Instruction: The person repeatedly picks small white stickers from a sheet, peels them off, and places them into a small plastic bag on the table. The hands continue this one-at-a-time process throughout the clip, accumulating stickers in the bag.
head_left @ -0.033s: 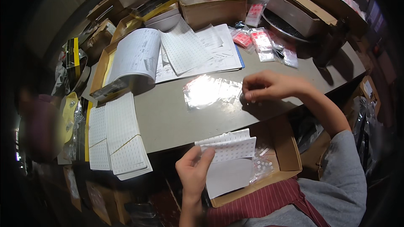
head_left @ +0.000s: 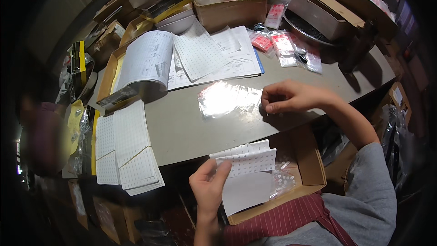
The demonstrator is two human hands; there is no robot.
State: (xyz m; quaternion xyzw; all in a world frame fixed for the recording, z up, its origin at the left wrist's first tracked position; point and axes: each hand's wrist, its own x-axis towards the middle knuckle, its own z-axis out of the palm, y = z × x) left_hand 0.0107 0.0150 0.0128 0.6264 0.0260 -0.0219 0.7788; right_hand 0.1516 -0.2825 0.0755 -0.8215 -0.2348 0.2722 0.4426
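My left hand (head_left: 207,187) is closed, thumb against fingers, at the left edge of a folded sheet of small printed labels (head_left: 252,161). The sheet bends over a plain white paper (head_left: 248,191) on an open cardboard box (head_left: 313,166) in front of me. On the table my right hand (head_left: 291,96) is curled, its fingertips pinched together at the right end of a spread of shiny clear plastic bags (head_left: 227,100). Whatever those fingertips hold is too small to make out. Small white round pieces in a clear bag (head_left: 284,180) lie inside the box.
Banded stacks of label sheets (head_left: 132,148) lie at the table's left edge. Behind the bags are an open book of papers (head_left: 145,59) and loose sheets (head_left: 200,52). Red-and-white packets (head_left: 283,45) lie at the back right. Cardboard boxes (head_left: 232,11) line the far side.
My left hand and the label sheet have shifted very slightly left. My right hand has barely moved, its fingertips still by the plastic bags.
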